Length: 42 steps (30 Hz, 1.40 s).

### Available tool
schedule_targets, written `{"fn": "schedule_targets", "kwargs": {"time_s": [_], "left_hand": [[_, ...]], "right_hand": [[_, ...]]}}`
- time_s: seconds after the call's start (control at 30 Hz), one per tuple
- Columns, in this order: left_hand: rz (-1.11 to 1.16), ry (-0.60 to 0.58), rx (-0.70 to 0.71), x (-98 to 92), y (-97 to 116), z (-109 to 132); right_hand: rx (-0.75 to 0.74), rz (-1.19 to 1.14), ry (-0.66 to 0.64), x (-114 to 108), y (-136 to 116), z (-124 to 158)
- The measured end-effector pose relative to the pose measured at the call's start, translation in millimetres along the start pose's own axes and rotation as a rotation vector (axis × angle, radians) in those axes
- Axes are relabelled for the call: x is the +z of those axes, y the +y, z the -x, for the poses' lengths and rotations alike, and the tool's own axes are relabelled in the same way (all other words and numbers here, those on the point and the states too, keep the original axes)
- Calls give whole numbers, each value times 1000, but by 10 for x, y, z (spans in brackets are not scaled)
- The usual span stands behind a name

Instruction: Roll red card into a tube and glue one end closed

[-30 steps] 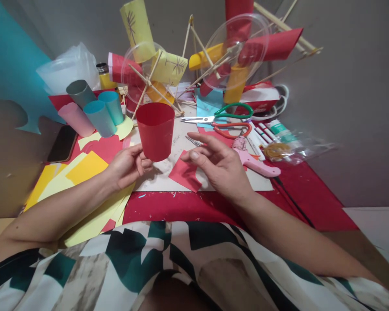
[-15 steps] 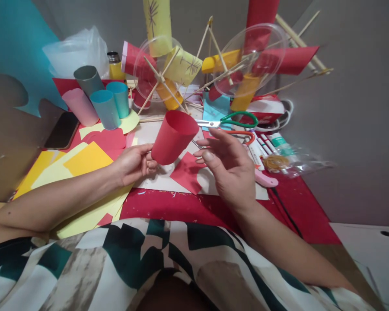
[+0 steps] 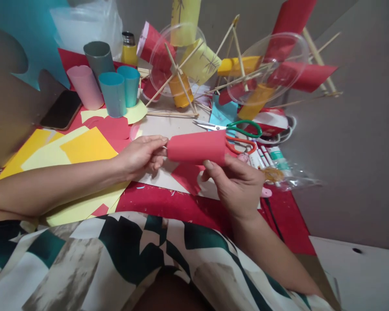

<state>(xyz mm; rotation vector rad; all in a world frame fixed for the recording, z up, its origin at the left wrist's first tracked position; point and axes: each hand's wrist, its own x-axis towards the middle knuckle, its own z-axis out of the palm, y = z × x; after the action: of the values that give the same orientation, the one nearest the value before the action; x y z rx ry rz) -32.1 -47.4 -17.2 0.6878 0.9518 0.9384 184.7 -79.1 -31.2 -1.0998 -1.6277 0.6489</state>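
Observation:
A red paper tube [image 3: 196, 147] lies sideways in the air between my two hands, above the white board. My left hand [image 3: 144, 157] pinches its left end with thumb and fingers. At the tube's right end, my right hand [image 3: 238, 181] grips the lower edge, thumb in front and fingers behind. Beneath the tube, a cut piece of red paper [image 3: 189, 177] rests on the board [image 3: 164, 180]. Just behind it lie green-handled scissors [image 3: 227, 126] and orange-handled scissors [image 3: 241, 146], partly hidden by the tube.
Paper tubes in grey, pink [image 3: 85, 88] and blue [image 3: 113, 95] stand at back left, near a phone [image 3: 61, 110]. Yellow sheets [image 3: 89, 144] lie under my left arm. Stick frames with paper-tube wheels [image 3: 178, 73] stand behind. Markers and rubber bands [image 3: 272, 174] are at right.
The red tube has tipped from slanting upright to lying sideways. My right hand, apart from it before, now grips its right end. The view has shifted slightly.

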Motion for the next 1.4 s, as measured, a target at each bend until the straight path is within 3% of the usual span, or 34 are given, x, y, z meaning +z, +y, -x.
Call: {"fn": "schedule_targets", "kwargs": {"time_s": [0.13, 0.23, 0.57, 0.73, 0.97, 1.07, 1.4], "left_hand": [[-167, -24, 302, -44, 29, 29], [-279, -53, 473, -70, 12, 75], [-492, -48, 559, -52, -136, 139], [-461, -28, 616, -47, -154, 136], [-444, -106, 724, -44, -160, 128], [-469, -72, 758, -53, -162, 126], [-743, -107, 1147, -172, -191, 31]], "right_hand": [[169, -256, 172, -15, 10, -40], [198, -377, 205, -6, 50, -71], [298, -611, 118, 103, -23, -98], [341, -654, 51, 120, -36, -51], [380, -697, 16, 132, -23, -40], [410, -723, 16, 132, -27, -44], [626, -891, -30, 74, -17, -105]]}}
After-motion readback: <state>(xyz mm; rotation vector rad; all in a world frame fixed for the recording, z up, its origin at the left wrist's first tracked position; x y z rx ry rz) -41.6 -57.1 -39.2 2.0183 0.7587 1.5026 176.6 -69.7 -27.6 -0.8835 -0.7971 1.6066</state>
